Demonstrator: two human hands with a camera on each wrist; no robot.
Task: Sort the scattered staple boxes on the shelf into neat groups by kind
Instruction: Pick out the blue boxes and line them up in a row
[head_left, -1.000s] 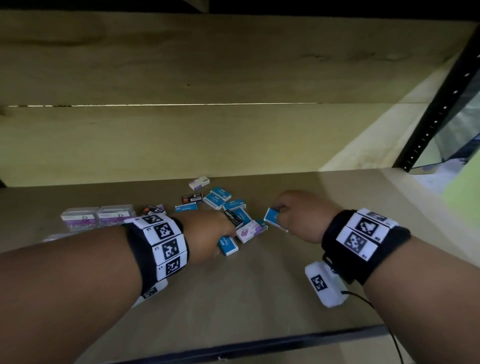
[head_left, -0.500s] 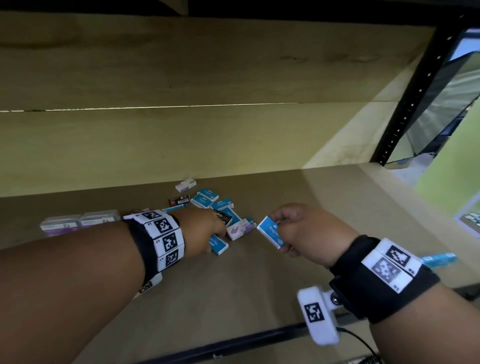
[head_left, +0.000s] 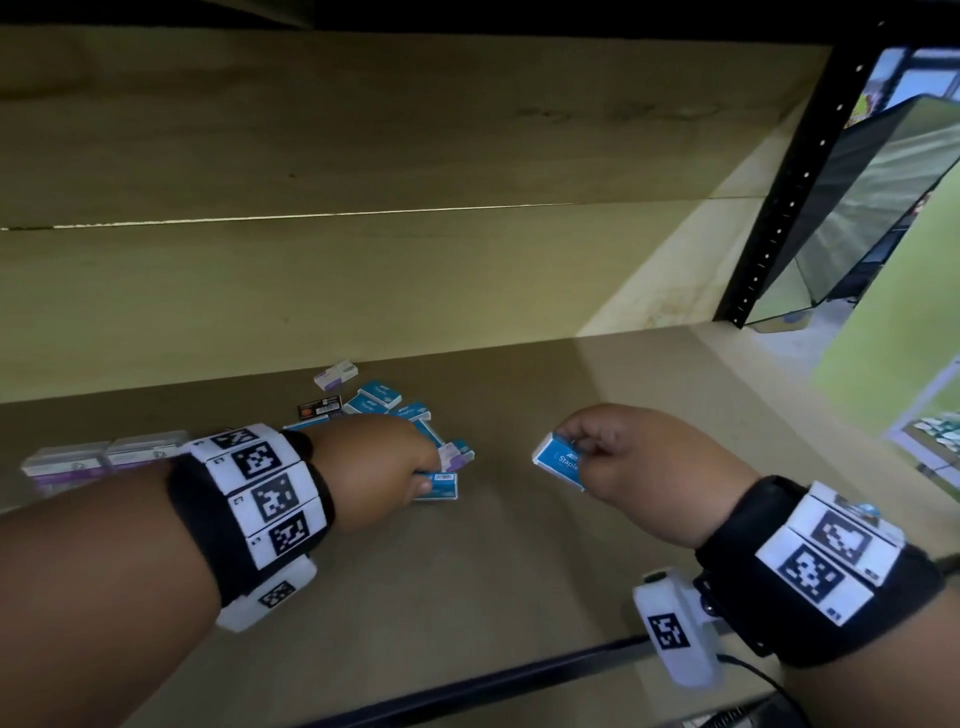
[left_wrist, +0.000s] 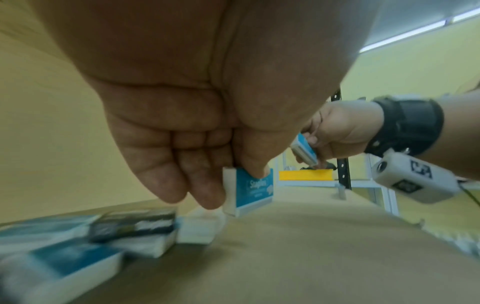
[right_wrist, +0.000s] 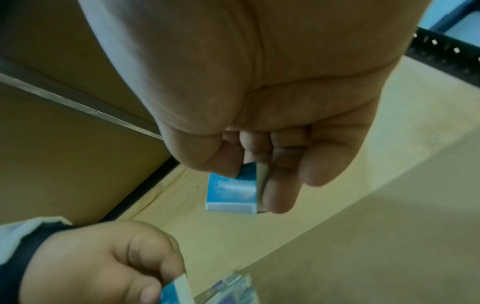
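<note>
Shelf (head_left: 519, 571): brown board deck, pale board at back and right side, black perforated upright (head_left: 795, 182) at rt. We log contents largest first. Two clear purple-labelled packs (head_left: 104, 457) sit side by side at far left, partly hidden behind our L forearm. Centre: loose pile of blue boxes (head_left: 382, 397), touching or overlapping, w/ one black box (head_left: 319, 409) on its left edge and one white/purple box (head_left: 336, 375) just behind, apart from the pile. Another white/purple box (head_left: 457, 457) lies at the pile's rt edge.

L hand (head_left: 374, 467): fingers curled down; thumb and fingers pinch a blue staple box (left_wrist: 253, 190), tipped up on edge w/ its lower edge at the deck, at the front of the pile. Wrist view reads "Staples" on its blue face; smaller print too blurred.

R hand (head_left: 639, 462): fingers curled, thumb and fingertips pinching a second blue box (head_left: 558, 462), held clear of the deck, well apart from the pile to its rt. Head view reads "Staple…", rest covered by fingers.

Both wrists carry black bands w/ square-code tags (head_left: 270, 499).
</note>
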